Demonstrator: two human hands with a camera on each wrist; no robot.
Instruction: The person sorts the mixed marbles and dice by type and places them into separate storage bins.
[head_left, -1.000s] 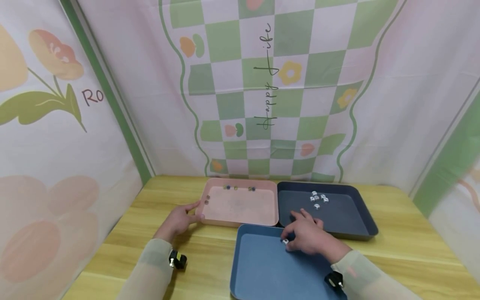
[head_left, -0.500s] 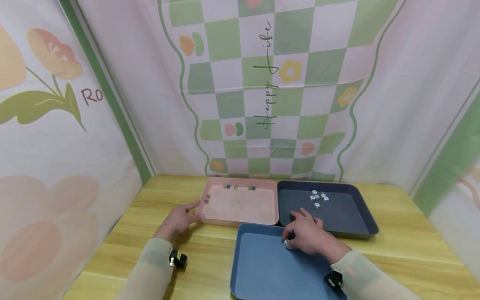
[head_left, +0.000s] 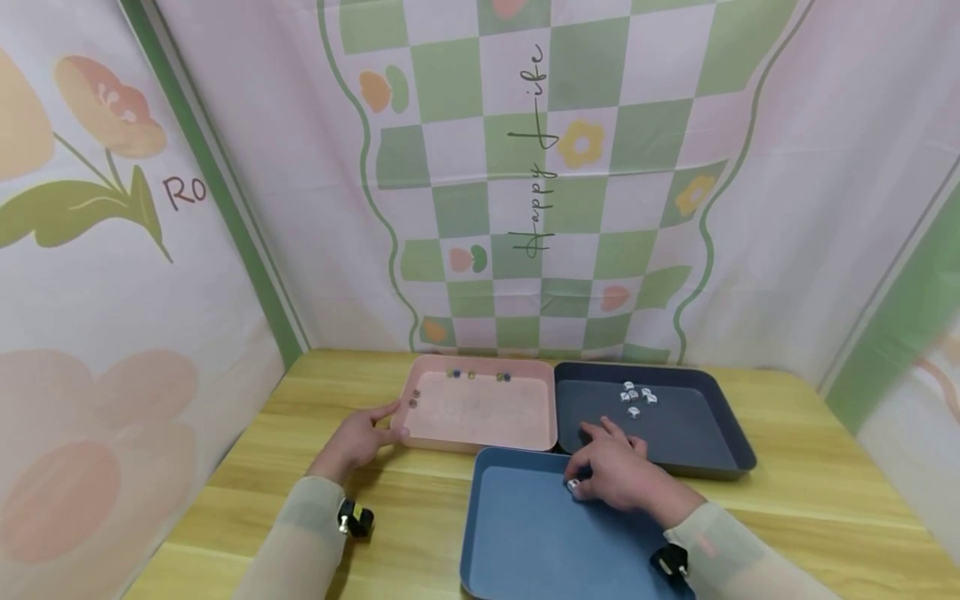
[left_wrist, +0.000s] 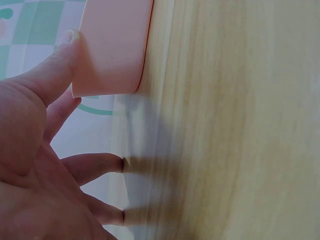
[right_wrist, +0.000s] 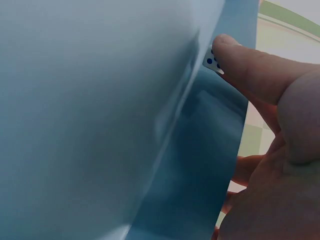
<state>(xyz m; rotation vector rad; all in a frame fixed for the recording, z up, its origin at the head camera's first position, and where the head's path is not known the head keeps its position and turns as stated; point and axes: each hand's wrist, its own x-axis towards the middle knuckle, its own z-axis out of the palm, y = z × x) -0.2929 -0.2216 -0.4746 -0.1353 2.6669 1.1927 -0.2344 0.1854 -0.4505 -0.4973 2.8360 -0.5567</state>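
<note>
A white die (head_left: 573, 484) with dark blue pips (right_wrist: 210, 61) is pinched between the thumb and a finger of my right hand (head_left: 618, 473). That hand leans over the far wall of the blue tray (head_left: 540, 533), its other fingers reaching over the near edge of the dark navy tray (head_left: 682, 433). At the near left corner of the pink tray (head_left: 480, 445), my left hand (head_left: 358, 440) touches the rim with thumb and index finger. In the left wrist view the left thumb (left_wrist: 62, 57) lies against the pink wall, while two other fingertips touch the table.
Several white dice (head_left: 633, 395) lie grouped in the navy tray. Along the pink tray's back and left sides sit several small translucent and dark dice-like pieces (head_left: 454, 374). The three trays stand close together on the wooden table (head_left: 405, 533); a patterned curtain (head_left: 517, 208) hangs behind.
Almost nothing moves. The die turns slightly in my right fingers and shows a little more of its face; both hands and all trays keep their places.
</note>
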